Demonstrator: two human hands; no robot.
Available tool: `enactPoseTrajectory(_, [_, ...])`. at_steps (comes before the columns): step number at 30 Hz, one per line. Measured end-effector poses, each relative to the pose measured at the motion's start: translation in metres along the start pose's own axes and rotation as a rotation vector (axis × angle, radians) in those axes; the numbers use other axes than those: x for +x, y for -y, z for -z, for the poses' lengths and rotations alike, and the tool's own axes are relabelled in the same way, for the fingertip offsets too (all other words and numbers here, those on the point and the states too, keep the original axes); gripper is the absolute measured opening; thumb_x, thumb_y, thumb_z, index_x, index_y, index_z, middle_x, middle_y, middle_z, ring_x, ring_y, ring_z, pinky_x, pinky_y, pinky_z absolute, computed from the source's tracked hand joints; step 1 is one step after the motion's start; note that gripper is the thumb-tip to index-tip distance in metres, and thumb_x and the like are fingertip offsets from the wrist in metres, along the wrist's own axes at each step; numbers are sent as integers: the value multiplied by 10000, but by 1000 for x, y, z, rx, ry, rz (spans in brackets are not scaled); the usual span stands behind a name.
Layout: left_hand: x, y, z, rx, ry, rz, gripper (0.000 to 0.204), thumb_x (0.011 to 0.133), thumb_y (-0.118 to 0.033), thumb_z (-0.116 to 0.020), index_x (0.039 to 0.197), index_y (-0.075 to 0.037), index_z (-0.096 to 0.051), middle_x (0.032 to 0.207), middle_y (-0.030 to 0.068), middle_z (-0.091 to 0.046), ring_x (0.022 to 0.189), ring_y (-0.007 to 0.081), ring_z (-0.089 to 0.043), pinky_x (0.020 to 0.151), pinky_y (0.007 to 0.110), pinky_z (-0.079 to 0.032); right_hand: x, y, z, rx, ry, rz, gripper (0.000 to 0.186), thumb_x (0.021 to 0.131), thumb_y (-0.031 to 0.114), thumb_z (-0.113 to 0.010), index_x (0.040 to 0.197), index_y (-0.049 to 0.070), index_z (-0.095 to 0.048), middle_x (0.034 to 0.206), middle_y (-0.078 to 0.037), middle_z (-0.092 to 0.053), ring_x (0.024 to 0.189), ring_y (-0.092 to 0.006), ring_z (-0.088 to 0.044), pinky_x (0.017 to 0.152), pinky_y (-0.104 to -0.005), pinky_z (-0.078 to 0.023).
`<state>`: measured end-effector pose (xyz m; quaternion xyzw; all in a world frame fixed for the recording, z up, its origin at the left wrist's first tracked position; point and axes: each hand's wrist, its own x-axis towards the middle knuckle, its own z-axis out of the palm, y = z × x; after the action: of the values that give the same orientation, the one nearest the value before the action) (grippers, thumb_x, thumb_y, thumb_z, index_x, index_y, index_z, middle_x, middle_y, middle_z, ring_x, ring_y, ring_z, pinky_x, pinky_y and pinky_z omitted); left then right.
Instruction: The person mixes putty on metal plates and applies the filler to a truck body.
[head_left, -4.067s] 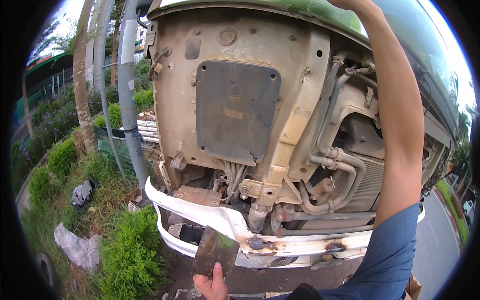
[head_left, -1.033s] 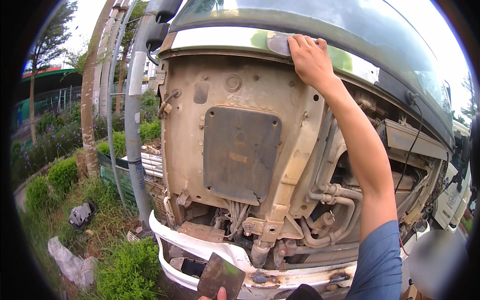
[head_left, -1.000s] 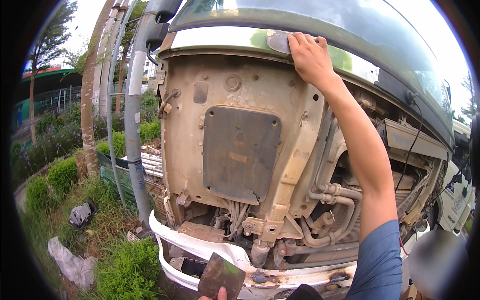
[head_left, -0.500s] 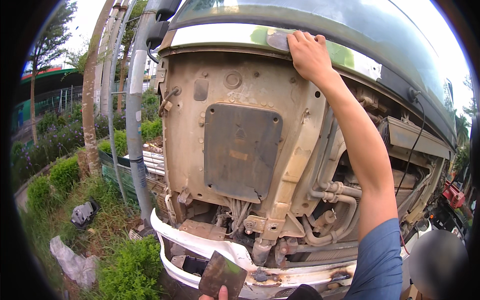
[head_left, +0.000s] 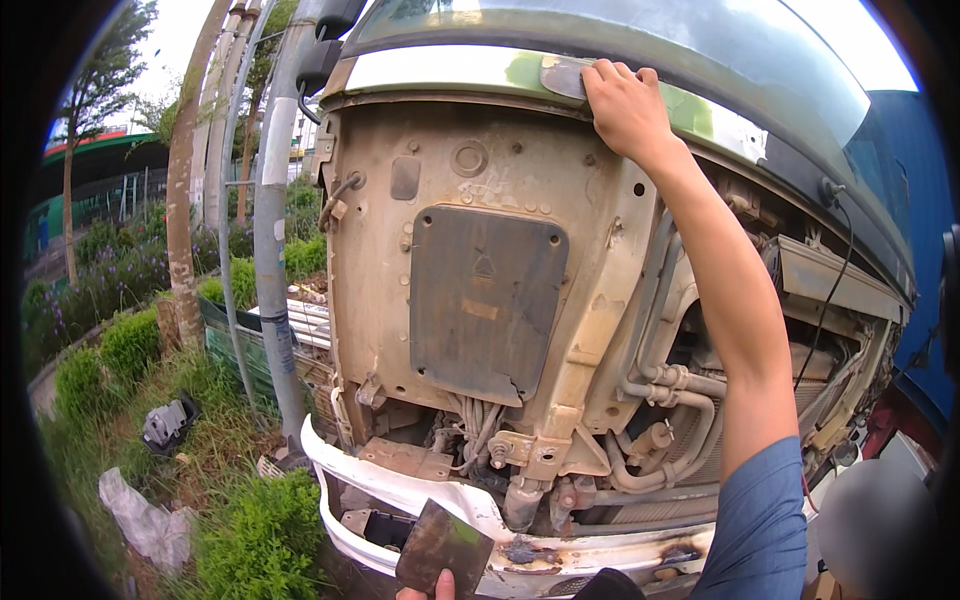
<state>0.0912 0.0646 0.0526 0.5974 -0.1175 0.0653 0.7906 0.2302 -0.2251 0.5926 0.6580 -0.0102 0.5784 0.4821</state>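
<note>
My right hand (head_left: 630,108) reaches up and grips a grey putty spreader (head_left: 562,77), its flat blade lying against the white panel (head_left: 430,70) under the windshield. Green filler patches (head_left: 688,112) show on that panel on both sides of the hand. Low in the view, the thumb and fingertips of my left hand (head_left: 432,588) pinch a dark, square, flat plate (head_left: 447,548), smeared with some green. The rest of the left hand is cut off by the lower edge.
The vehicle's open front shows a dark cover plate (head_left: 487,300), pipes (head_left: 690,400) and a hanging black cable (head_left: 835,290). A damaged white bumper (head_left: 470,505) runs below. A grey pole (head_left: 271,230) and shrubs (head_left: 265,545) stand left. A blue wall (head_left: 912,220) is far right.
My right hand and the spreader appear slightly farther right along the panel. A blue wall has come into view at the far right. The left hand keeps its hold on the plate.
</note>
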Motion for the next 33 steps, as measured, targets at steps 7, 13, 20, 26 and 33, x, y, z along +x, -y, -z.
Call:
enactPoseTrajectory(7, [-1, 1, -1, 0, -2, -6, 225, 906, -42, -647, 1100, 73, -652, 1030, 101, -699, 885, 156, -620, 790, 310, -497, 5, -7, 10, 48, -35, 7, 148, 845, 42, -535, 979, 74, -588, 981, -51, -608, 991, -215, -602, 858, -437, -404])
enactPoseTrajectory(13, [0, 1, -2, 6, -2, -10, 225, 907, -44, -647, 1101, 70, -653, 1032, 101, -699, 888, 158, -620, 794, 310, -496, 12, -6, 3, 30, 51, -20, 157, 863, 46, -519, 999, 76, -592, 997, -50, -611, 1023, -219, -601, 849, -445, -415])
enactPoseTrajectory(20, [-4, 3, -1, 14, -6, -15, 226, 907, -46, -647, 1103, 66, -654, 1034, 101, -698, 892, 160, -621, 799, 310, -496, 2, 8, 4, 59, 131, -62, 339, 870, 66, -513, 1207, 87, -539, 1166, -67, -571, 1146, -248, -548, 846, -463, -456])
enactPoseTrajectory(26, [-6, 3, 1, 27, -12, -16, 226, 908, -49, -647, 1104, 63, -655, 1036, 101, -698, 895, 161, -622, 803, 309, -495, -24, 28, 2, -8, 36, -36, 406, 865, 88, -540, 1270, 103, -540, 1215, -59, -563, 1157, -218, -550, 826, -448, -467])
enactPoseTrajectory(33, [-15, 3, 5, 37, -11, -28, 227, 908, -51, -647, 1106, 60, -656, 1038, 101, -698, 899, 163, -622, 807, 309, -495, -49, 46, 24, 40, 59, -13, 437, 837, 96, -575, 1273, 90, -543, 1210, -61, -566, 1157, -209, -550, 824, -459, -468])
